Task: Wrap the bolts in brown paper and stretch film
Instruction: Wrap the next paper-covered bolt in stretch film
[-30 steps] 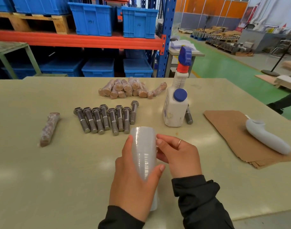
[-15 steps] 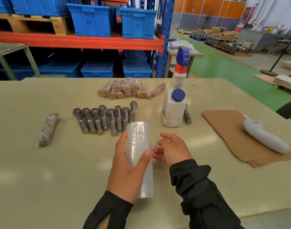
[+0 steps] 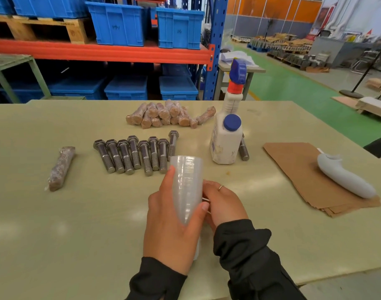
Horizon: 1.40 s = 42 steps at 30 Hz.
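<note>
Clear film roll (image 3: pixel 188 187) gripped by left hand (image 3: pixel 172 230), fingers curled round; right hand (image 3: pixel 223 202) fingers pinched at edge (bolts (image 3: pixel 135 153) beyond).

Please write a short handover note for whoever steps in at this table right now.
Left hand grips the stretch film roll, held upright above the table. Right hand touches the roll's right side; whether its fingers pinch the film end is unclear.
Done: a pile of wrapped bolts at the back, one more wrapped bolt alone on the left.
Left: eight bare bolts in a row, another bolt behind the spray bottle.
Brown paper stack lies right, a white tool on it.
</note>
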{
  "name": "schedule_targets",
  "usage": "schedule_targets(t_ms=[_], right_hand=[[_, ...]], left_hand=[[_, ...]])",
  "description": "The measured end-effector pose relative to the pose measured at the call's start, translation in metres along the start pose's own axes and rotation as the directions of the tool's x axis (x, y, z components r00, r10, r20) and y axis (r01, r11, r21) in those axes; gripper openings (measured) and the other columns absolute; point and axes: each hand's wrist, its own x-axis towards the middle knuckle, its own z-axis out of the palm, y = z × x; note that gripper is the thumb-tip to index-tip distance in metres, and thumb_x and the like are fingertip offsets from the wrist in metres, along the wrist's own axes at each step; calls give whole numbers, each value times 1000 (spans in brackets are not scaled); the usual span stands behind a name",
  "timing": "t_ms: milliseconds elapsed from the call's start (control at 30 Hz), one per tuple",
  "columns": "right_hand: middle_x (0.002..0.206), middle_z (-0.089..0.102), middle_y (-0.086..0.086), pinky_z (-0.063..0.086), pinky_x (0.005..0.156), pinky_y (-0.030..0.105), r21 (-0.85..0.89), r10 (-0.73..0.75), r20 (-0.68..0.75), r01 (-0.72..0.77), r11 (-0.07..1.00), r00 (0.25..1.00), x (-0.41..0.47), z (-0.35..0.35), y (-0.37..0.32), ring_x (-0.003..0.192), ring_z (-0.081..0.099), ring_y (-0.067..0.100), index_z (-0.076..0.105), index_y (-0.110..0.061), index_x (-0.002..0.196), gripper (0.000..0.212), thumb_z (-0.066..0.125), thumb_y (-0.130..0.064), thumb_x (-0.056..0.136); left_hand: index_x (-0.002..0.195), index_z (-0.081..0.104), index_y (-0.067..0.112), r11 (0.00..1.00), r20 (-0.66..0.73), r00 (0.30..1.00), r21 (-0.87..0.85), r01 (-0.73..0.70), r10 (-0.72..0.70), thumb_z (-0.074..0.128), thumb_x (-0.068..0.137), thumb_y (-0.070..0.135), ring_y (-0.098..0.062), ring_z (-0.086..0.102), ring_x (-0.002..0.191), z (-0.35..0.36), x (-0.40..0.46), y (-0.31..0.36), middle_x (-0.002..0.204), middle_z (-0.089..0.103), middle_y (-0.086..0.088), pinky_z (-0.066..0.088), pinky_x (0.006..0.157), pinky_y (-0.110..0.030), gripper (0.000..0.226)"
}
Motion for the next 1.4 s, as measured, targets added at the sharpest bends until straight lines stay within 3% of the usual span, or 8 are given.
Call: schedule_targets(t_ms=[267,500,667,767,967,1100,1233,1400], right_hand=[[80,73,8,56,67,32,133,130,116,-145,981,985,6,-5,-4,70,70,20,74,-9,73,39,57,-40,88],[76,68,11,53,81,41,313,163,212,-225,923,964,5,-9,-5,70,67,24,74,-4,79,16,64,-15,84],[60,62,8,50,61,29,-4,37,130,-37,999,991,0,-6,-15,60,58,21,63,-7,61,31,48,-5,88],[70,62,17,53,66,34,-379,-103,-19,88,921,994,2,-1,-17,69,59,30,59,4,70,33,35,-4,92],[63,42,2,32,64,23,-701,-206,-79,92,707,975,26,-2,-17,72,44,21,35,-14,58,37,33,-6,94],[60,40,4,37,40,16,-562,-87,-119,5,827,989,34,-3,-19,50,43,19,41,-10,62,34,32,2,92],[59,40,7,33,30,13,-225,43,-165,-80,971,985,29,-3,-23,34,42,14,41,-10,66,33,28,0,95],[71,51,3,39,35,15,-187,-27,-121,3,982,992,22,-11,-26,47,46,15,46,-11,71,31,30,-6,97]], left_hand=[[123,-4,68,983,-41,986,99,-154,159,47,71,59,20,21,88,-6,-5,3,114,24,17,28,71,3,73],[133,1,59,957,-29,968,155,-244,251,50,71,58,2,26,100,-13,-8,4,119,35,5,32,80,-22,79],[133,5,58,956,8,964,130,-263,264,47,72,67,6,30,99,-14,-9,5,116,30,19,26,77,-8,75],[115,4,77,986,26,997,-154,-63,67,56,69,71,23,35,104,-14,-7,10,115,26,47,36,73,1,70],[111,16,67,901,71,976,-376,217,-206,55,49,66,24,49,83,-8,-6,15,101,45,26,40,58,2,73],[124,30,46,829,200,936,-436,349,-289,60,57,58,1,56,90,-8,2,8,107,53,17,46,67,-16,74],[113,54,17,447,466,787,-650,615,-404,60,63,42,-29,65,84,-14,10,4,102,66,-13,51,66,-37,57],[115,53,24,526,431,826,-637,563,-363,62,59,40,-24,67,85,-16,10,6,103,66,-8,54,64,-34,58]])
